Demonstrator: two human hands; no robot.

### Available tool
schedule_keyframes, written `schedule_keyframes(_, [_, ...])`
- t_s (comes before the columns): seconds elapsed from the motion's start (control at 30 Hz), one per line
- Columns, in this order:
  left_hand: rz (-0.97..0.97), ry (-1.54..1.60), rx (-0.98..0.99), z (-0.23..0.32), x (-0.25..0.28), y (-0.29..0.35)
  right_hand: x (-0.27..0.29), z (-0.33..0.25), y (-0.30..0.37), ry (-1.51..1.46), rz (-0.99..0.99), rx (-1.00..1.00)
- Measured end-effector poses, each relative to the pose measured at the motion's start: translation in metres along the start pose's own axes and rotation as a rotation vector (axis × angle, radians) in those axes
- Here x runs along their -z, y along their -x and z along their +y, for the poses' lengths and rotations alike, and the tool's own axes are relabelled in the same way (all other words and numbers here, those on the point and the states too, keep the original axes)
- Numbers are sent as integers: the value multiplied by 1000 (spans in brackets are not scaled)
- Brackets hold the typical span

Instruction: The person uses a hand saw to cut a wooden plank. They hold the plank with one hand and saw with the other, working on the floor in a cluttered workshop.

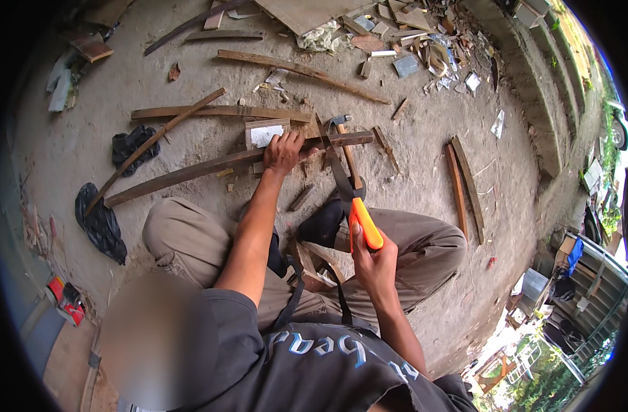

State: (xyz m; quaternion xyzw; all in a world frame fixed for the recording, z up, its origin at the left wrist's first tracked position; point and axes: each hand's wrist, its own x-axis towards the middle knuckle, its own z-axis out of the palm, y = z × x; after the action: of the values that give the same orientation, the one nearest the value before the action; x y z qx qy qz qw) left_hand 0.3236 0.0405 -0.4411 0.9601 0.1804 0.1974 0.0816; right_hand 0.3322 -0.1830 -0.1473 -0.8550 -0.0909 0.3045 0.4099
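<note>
A long dark wooden strip (190,170) lies slantwise across the ground before my crossed legs. My left hand (284,152) grips it near its right part, fingers over the wood. In my right hand (374,264) is the orange handle of a handsaw (340,177). Its blade points away from me and crosses the strip right of my left hand; whether the teeth are in the wood I cannot tell. A wooden block (267,133) with a white patch sits by my left fingers, partly hidden. Just right of the blade lies a hammer (350,159), partly covered by the strip.
Several loose wooden strips (304,71) lie farther off, and two more (469,185) at the right. Black plastic bags (99,223) are at the left. Rubble and scraps (431,58) spread at the far right, below concrete steps (527,89). A small offcut (301,198) lies near my feet.
</note>
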Motion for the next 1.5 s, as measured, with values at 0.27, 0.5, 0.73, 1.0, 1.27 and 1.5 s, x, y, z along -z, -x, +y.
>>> schedule_keyframes(0.27, [-24, -15, 7, -3, -2, -3, -2, -3, -9, 12, -21, 11])
schedule_keyframes(0.5, [-69, 20, 33, -7, -6, -7, 3, -16, -12, 5, -42, -3])
schedule_keyframes(0.73, [2, -14, 14, -6, -2, -6, 12, -21, -5, 20, -4, 1])
schedule_keyframes(1.0, [-9, 3, 28, -8, -3, -6, 7, -18, -5, 47, -23, 43])
schedule_keyframes(1.27, [-9, -3, 35, -6, 2, -8, 3, -9, -16, -17, -31, 24])
schedule_keyframes(1.5, [9, 6, 24, 0, 1, -4, 9, -21, -6, 4, -27, 12])
